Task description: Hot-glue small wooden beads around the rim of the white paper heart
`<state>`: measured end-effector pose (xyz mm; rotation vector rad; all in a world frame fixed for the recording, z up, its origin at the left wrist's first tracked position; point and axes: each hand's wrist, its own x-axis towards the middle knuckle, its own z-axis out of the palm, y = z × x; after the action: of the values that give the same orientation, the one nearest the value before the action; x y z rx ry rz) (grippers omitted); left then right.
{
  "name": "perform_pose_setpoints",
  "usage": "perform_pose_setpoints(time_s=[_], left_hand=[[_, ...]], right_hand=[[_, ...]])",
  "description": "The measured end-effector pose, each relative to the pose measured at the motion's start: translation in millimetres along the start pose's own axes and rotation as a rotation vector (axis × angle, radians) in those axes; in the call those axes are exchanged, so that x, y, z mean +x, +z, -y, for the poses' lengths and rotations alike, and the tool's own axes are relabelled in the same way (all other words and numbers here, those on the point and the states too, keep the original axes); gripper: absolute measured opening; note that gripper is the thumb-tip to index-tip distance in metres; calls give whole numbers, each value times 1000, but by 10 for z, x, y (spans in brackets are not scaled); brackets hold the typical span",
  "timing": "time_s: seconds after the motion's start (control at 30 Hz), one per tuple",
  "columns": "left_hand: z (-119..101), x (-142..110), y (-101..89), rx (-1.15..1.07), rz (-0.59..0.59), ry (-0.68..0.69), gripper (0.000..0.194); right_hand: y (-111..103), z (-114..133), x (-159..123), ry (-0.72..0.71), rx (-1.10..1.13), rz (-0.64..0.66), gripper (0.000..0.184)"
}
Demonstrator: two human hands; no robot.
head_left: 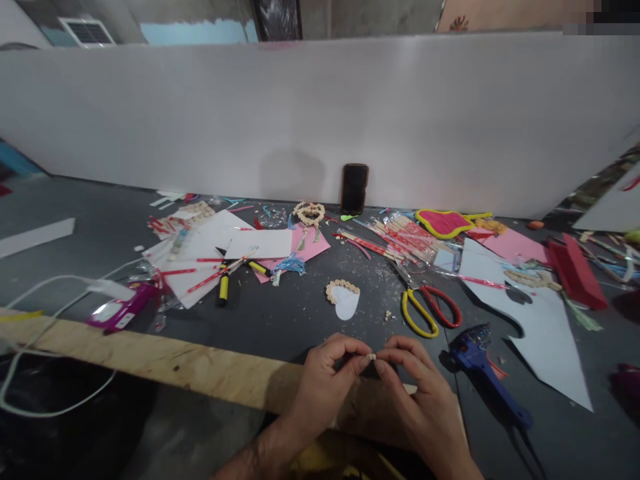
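Observation:
My left hand [333, 377] and my right hand [417, 387] meet at the table's front edge, fingers pinched together. Between their fingertips is a small pale beige piece [371, 357], too small to name surely. Just beyond lies a white paper heart [347, 305], its upper edge lined with little beige pieces [336, 288]. A few similar loose bits [388, 315] rest to its right. Scissors [420, 310] with one yellow and one red handle lie right of the heart. Nearer my right hand is a blue glue gun [487, 373].
A phone [355, 189] leans on the white partition [210, 120]. Wrapped chopsticks [400, 237], cut white card [537, 333], a red stapler-like object [577, 272] and markers [223, 287] are spread about. At left, a purple glue gun [123, 308] lies near a white cable [50, 320].

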<state>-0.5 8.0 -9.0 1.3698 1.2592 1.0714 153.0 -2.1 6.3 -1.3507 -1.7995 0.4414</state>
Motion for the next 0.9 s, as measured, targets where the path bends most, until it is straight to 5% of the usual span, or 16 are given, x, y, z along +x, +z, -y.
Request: perform_pose_setpoints(time_s=[0.27, 0.67, 0.9], left_hand=[[35, 11, 12, 45, 14, 10, 10], [175, 223, -2, 661, 169, 196, 15], [191, 252, 13, 739, 233, 166, 13]], right_hand=[[-39, -106, -15, -22, -78, -37, 15], [-742, -684, -314, -28, -623, -185, 33], [-832, -1004, -475, 52, -768, -115, 49]])
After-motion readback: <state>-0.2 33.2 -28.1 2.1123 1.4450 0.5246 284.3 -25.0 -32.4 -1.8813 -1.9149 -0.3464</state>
